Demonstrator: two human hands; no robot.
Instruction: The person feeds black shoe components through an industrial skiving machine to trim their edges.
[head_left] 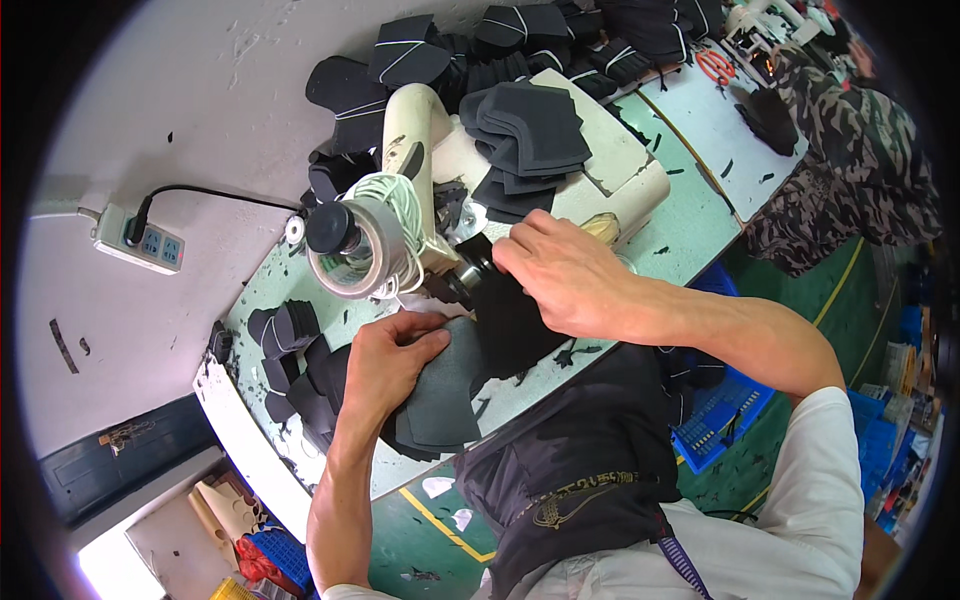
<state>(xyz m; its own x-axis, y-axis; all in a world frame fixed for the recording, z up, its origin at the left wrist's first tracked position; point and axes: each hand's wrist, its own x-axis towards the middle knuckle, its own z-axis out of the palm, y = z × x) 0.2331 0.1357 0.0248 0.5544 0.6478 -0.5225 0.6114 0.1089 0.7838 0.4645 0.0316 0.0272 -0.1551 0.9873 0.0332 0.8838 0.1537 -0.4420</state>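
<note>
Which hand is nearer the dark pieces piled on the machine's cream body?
Right: the right hand is just this side of the dark pieces; the left hand is farther off, lower left.

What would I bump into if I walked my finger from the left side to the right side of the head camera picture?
White power strip → left hand → right hand → orange-handled scissors → another person's camouflage sleeve.
</note>
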